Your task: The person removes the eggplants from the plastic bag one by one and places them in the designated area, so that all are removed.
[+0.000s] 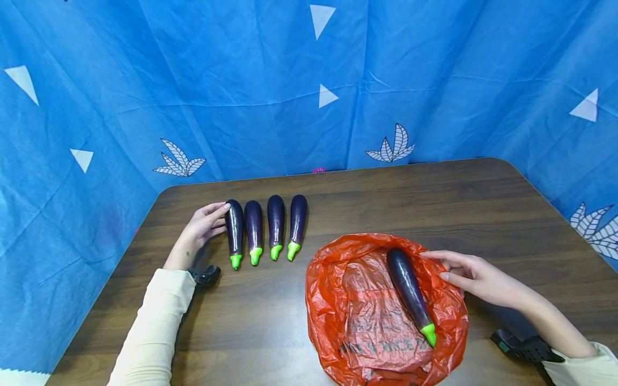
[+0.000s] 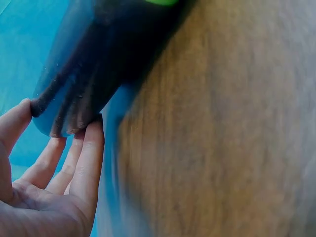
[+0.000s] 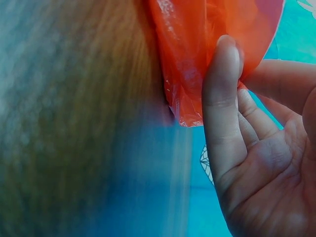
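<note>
At the left end of a row of dark purple eggplants with bright green stem ends, my left hand (image 1: 205, 222) pinches the rounded end of the leftmost eggplant (image 1: 234, 228). In the left wrist view, the thumb is on one side of this eggplant (image 2: 94, 64) and the fingertips are on the other. My right hand (image 1: 475, 279) pinches the right rim of a red plastic bag (image 1: 322, 305), which lies spread wide with its mouth upward. Inside the bag rests another eggplant (image 1: 407, 284), slanted, its green end toward me. The right wrist view shows thumb and fingers gripping the red plastic (image 3: 185, 64).
Beside the held eggplant lie three more: one eggplant (image 1: 253, 225) close by, a second eggplant (image 1: 276, 220) and a third eggplant (image 1: 298, 217). All are on a brown wooden table (image 1: 260, 327). A blue patterned cloth (image 1: 251, 69) hangs behind and along the sides.
</note>
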A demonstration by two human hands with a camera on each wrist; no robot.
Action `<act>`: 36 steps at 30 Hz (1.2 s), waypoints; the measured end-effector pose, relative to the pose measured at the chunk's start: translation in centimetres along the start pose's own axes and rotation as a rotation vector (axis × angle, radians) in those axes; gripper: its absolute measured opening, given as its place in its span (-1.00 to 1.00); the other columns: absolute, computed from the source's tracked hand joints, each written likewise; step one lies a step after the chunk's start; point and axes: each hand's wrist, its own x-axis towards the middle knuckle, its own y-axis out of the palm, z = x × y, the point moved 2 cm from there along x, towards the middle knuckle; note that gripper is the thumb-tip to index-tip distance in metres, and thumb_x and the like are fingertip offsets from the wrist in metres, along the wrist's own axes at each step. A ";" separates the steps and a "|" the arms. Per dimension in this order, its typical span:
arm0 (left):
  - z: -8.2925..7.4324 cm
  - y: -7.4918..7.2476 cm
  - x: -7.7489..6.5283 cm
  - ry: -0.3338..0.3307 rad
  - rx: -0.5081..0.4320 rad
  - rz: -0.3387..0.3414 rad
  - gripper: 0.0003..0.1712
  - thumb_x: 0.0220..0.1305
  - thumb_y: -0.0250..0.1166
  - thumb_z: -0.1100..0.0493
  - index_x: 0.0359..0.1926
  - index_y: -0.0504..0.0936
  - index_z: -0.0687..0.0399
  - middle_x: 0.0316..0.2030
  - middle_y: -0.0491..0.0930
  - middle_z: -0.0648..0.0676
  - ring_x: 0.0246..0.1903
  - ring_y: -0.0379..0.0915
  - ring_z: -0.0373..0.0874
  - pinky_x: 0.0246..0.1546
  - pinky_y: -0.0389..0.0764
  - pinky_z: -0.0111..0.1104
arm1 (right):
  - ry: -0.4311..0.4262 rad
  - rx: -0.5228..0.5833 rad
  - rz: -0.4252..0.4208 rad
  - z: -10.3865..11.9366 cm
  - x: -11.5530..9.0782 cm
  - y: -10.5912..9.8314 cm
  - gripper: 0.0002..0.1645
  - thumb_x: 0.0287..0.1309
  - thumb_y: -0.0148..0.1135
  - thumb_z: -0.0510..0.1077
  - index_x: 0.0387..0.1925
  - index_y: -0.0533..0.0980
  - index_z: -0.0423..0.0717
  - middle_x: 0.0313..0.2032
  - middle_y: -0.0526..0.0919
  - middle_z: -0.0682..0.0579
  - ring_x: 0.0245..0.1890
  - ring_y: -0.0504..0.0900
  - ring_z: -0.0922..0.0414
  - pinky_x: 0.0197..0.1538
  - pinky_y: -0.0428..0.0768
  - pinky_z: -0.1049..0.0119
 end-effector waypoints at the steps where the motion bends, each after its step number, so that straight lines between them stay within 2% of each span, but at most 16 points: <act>1: 0.1 0.1 0.1 -0.002 -0.001 -0.004 -0.61 0.35 0.15 0.08 0.08 0.33 0.17 -0.36 0.57 -0.15 -0.34 0.54 -0.29 -0.28 0.57 -0.45 | -0.001 0.000 -0.001 0.0 0.0 0.0 -0.47 0.34 -0.17 -0.47 0.32 0.17 -0.28 -0.30 0.50 -0.02 -0.52 0.55 0.11 -0.54 0.57 0.24; 7: 0.3 0.3 0.4 -0.003 0.069 -0.027 -0.34 0.35 0.15 0.03 0.27 0.20 0.37 -0.30 0.52 -0.15 -0.31 0.52 -0.33 -0.22 0.55 -0.48 | 0.005 -0.001 -0.006 0.0 0.0 0.0 -0.46 0.34 -0.17 -0.47 0.32 0.17 -0.27 -0.29 0.51 -0.03 -0.51 0.56 0.11 -0.54 0.58 0.24; 10: 0.4 0.3 0.5 -0.003 0.096 -0.034 -0.27 0.35 0.14 0.01 0.31 0.14 0.41 -0.28 0.50 -0.15 -0.31 0.51 -0.35 -0.21 0.54 -0.49 | 0.009 0.007 -0.001 0.0 0.0 -0.1 -0.46 0.34 -0.17 -0.47 0.33 0.17 -0.26 -0.28 0.51 -0.04 -0.49 0.56 0.09 -0.52 0.58 0.23; 18: 0.4 0.4 0.7 0.016 0.096 -0.040 -0.29 0.34 0.16 0.03 0.28 0.17 0.46 -0.30 0.52 -0.16 -0.32 0.51 -0.36 -0.21 0.54 -0.49 | 0.016 0.033 0.007 -0.1 0.0 -0.1 -0.45 0.33 -0.18 -0.48 0.33 0.14 -0.28 -0.26 0.52 -0.06 -0.48 0.58 0.08 -0.50 0.59 0.21; 27: 0.6 0.5 0.8 0.007 0.178 -0.066 -0.27 0.36 0.10 -0.02 0.33 0.13 0.41 0.11 0.30 0.22 -0.25 0.45 -0.38 -0.06 0.47 -0.45 | 0.012 0.058 0.018 -0.2 -0.2 0.0 -0.45 0.33 -0.20 -0.49 0.34 0.12 -0.30 -0.26 0.53 -0.07 -0.49 0.57 0.07 -0.51 0.59 0.20; 36: 0.2 0.4 0.4 -0.009 0.149 -0.055 -0.30 0.39 0.08 0.04 0.33 0.12 0.43 0.02 0.34 0.14 -0.26 0.44 -0.37 -0.09 0.49 -0.45 | 0.010 0.049 0.012 -0.1 -0.1 -0.1 -0.45 0.33 -0.19 -0.49 0.34 0.13 -0.29 -0.24 0.53 -0.06 -0.46 0.59 0.07 -0.50 0.60 0.19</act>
